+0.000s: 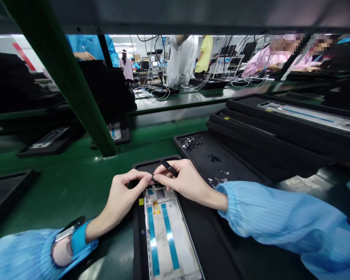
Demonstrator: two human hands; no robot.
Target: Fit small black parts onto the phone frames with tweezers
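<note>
My left hand (124, 194) is closed in a pinch at the top end of a phone frame (160, 241). Whatever sits between its fingertips is tiny and dark, too small to name. Touching or almost touching those fingertips is my right hand (186, 179), closed around a slim black tool (169, 168) that slants up between its fingers; its working tip is hidden. The silvery phone frame, with two blue strips and a small orange flex piece (156, 208), lies in a black tray (138, 241) below both hands.
Another black tray (230, 159) at right holds a heap of small parts (189, 142) and scattered bits. Beyond it are stacked trays (268, 136), topped by another phone frame (312, 114). A green post (72, 85) rises at left; a shelf (192, 17) hangs overhead. People work behind.
</note>
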